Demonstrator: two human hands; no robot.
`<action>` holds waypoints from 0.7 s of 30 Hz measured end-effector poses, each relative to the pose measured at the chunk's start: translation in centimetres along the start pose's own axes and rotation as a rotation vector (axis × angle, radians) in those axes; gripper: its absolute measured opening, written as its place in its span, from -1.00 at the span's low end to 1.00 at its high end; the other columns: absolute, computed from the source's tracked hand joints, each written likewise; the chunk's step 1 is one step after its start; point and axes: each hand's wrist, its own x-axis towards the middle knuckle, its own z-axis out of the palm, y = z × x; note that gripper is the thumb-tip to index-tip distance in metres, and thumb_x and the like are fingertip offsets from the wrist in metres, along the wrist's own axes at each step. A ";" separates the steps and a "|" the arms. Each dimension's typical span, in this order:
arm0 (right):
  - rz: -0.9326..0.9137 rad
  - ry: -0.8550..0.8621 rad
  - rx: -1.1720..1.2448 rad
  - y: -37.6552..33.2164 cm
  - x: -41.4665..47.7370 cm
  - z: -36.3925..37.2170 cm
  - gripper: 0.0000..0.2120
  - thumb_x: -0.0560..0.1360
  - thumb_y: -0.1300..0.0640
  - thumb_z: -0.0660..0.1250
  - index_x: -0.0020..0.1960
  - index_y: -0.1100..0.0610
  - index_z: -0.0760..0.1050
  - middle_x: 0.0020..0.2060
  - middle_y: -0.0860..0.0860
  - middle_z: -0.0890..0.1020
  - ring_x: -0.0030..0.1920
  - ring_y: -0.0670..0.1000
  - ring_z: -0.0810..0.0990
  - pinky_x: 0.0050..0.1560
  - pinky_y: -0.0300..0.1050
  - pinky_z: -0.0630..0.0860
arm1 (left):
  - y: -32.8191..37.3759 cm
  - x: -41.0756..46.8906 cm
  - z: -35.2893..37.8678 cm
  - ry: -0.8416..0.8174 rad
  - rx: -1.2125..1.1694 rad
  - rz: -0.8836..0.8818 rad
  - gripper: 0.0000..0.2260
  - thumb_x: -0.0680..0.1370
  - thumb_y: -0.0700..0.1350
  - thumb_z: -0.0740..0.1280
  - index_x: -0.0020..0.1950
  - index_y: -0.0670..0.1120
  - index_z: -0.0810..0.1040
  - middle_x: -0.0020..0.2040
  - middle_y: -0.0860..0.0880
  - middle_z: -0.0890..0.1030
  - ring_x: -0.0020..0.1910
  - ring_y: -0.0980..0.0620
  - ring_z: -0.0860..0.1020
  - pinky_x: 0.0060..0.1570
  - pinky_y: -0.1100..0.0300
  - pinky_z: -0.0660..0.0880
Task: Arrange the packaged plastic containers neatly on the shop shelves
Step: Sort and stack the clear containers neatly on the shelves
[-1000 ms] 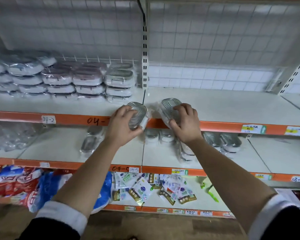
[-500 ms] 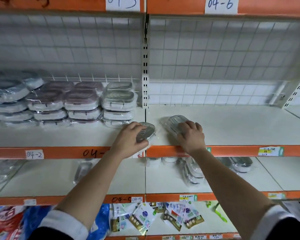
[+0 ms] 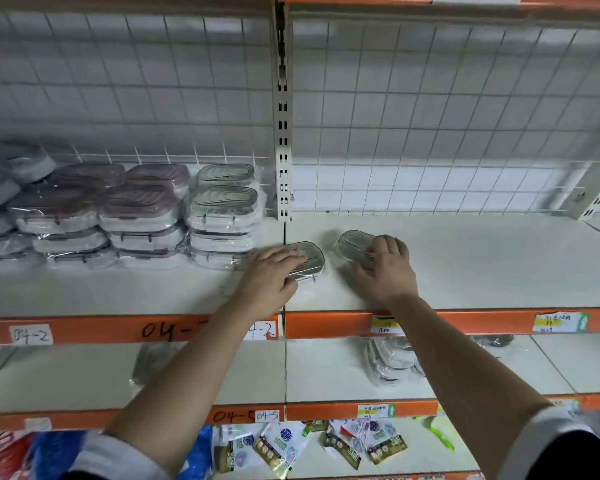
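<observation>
Head view: two wrapped boxes are held down on the white shelf point(image 3: 482, 265), one under each hand. The left container point(image 3: 310, 260) is laid flat, lid up, where two shelf boards meet. The upright post point(image 3: 283, 133) is seen at 12 o'clock from it. Most of it is covered by the left hand point(image 3: 274, 277). The fingers point(image 3: 284, 256) are laid close together over the lid and the thumb is tucked on the near side, so the box is pinched.

The right container point(image 3: 354, 241) is found at 3 o'clock from the left one, near it but not touching. It is held by the right hand point(image 3: 387, 275), with the fingers point(image 3: 390, 245) curled over its near end and spread a little apart.

Neat piles of boxes point(image 3: 222, 216) are stacked at 9 o'clock from the left hand. The left container is placed just beside the closest pile; if they touch cannot be told, because the wrap is blurry. The two boxes are probably kept flat and low so they can be slid into line with those piles.

The long side of the left container is turned about from 9 to 3 o'clock, though half is hidden. The right container is tilted: its far end is pointed to about 10 o'clock and its near end to 4 o'clock. It likely needs to be turned to match.
</observation>
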 end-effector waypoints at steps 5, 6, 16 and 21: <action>-0.013 0.050 0.018 0.7 0.8 0.3 -0.61 0.50 -0.05 0.35 0.17 0.18 0.38 0.19 0.06 0.45 0.41 0.19 0.22 0.11 0.13 0.51 | 0.2 2.0 1.6 0.012 0.056 -0.065 -0.56 0.55 -0.19 0.23 0.45 -0.09 0.39 0.39 -0.12 0.33 0.36 -0.09 0.31 0.36 0.13 0.16; -0.022 0.051 0.016 0.8 0.8 0.4 -0.61 0.50 -0.04 0.34 0.18 0.19 0.38 0.19 0.08 0.46 0.41 0.22 0.22 0.15 0.15 0.48 | 0.2 2.6 1.8 0.018 0.083 -0.074 -0.56 0.55 -0.18 0.23 0.45 -0.08 0.38 0.37 -0.10 0.33 0.35 -0.10 0.30 0.35 0.11 0.17; -0.156 0.073 -0.041 1.8 1.4 0.9 -0.74 0.56 0.05 0.26 0.15 0.20 0.42 0.13 0.10 0.53 0.26 0.18 0.44 0.52 0.13 -0.05 | -0.9 8.8 3.0 0.025 0.240 -0.285 -0.59 0.56 -0.13 0.18 0.42 -0.03 0.34 0.41 0.00 0.42 0.41 -0.04 0.24 0.36 0.09 0.20; -0.159 0.068 -0.012 1.8 1.5 0.8 -0.75 0.56 0.07 0.28 0.17 0.19 0.43 0.18 0.10 0.53 0.28 0.17 0.45 0.52 0.17 -0.05 | -1.3 10.5 3.4 -0.050 0.272 -0.300 -0.55 0.55 -0.02 0.19 0.41 -0.13 0.32 0.41 -0.10 0.41 0.39 -0.12 0.28 0.38 0.04 0.23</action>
